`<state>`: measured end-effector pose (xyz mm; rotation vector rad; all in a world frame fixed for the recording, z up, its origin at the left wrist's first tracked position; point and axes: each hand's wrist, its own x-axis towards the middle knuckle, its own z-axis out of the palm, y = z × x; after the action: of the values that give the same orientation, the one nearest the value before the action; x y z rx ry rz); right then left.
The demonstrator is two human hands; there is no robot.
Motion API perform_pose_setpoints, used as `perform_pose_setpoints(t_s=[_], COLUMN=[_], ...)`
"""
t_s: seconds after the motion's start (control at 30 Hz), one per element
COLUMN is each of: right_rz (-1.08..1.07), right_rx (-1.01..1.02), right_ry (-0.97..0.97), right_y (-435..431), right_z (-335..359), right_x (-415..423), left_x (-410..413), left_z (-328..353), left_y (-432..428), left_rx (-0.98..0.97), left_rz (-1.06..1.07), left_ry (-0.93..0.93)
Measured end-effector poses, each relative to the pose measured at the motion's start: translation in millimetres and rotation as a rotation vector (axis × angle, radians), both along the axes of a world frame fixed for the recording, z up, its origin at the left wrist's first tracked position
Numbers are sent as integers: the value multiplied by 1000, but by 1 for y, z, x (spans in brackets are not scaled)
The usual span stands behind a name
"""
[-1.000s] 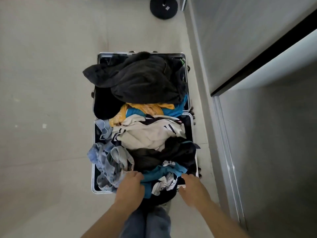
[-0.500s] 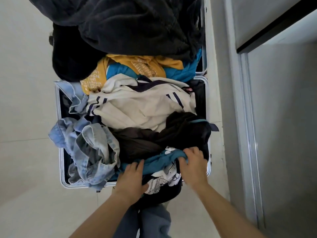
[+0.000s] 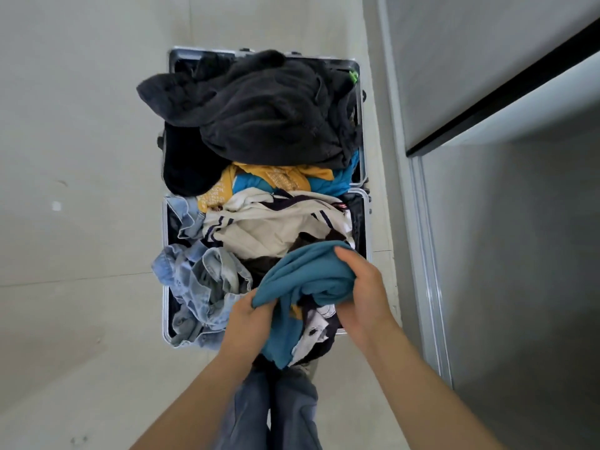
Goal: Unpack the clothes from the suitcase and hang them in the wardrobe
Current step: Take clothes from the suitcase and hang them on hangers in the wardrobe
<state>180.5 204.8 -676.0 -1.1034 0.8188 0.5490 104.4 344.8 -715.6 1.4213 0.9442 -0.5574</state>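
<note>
We free teal shirt [image 3: 308, 271] | left hand [image 3: 246, 319] pinches 8 o'clock, right hand [image 3: 363, 287] grips 3 o'clock | raise slowly, avoid snags

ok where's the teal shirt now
Head view, lower middle: the teal shirt is gripped by left hand and right hand over the near end of the suitcase, right of the denim.
</note>
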Motion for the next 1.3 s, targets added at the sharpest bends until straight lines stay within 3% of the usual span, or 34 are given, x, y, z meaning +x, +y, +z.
perform_pose_setpoints(t_s=[0.13,0.27,0.43,0.57,0.67,0.8,0.93,1.0,1.13,1.3], right_rz=[-39,-2,67,168,318,645,625,528,336,356], right_rx=[161,265,288,168,-55,-706,-1078,-975,-584,-536], right_ry=[-35,-131,-291,-392,-527,-711,-779,-772,-704,-765], right_y=[5,8,3,0,-9,-19,-24,-24,-23,-19], right_z=[72,153,269,363,432,487,515,525,551,595], right_x=[25,40,48,50,54,60,59,60,57,53], left_x=[26,48,70,79,79,78,74,75,78,86], left_z=[102,200,333,429,497,572,620,634,651,649], left_y=[1,9,25,40,50,60,67,73,89,116], left_rx=[-249,-465,-556,-436,-355,-313,-223,-179,21,252], left_rz=[269,349,236,42,-27,-118,-235,-231,-251,-156], left_ry=[-60,-153,-285,-378,-467,-609,-689,-704,-754,-843])
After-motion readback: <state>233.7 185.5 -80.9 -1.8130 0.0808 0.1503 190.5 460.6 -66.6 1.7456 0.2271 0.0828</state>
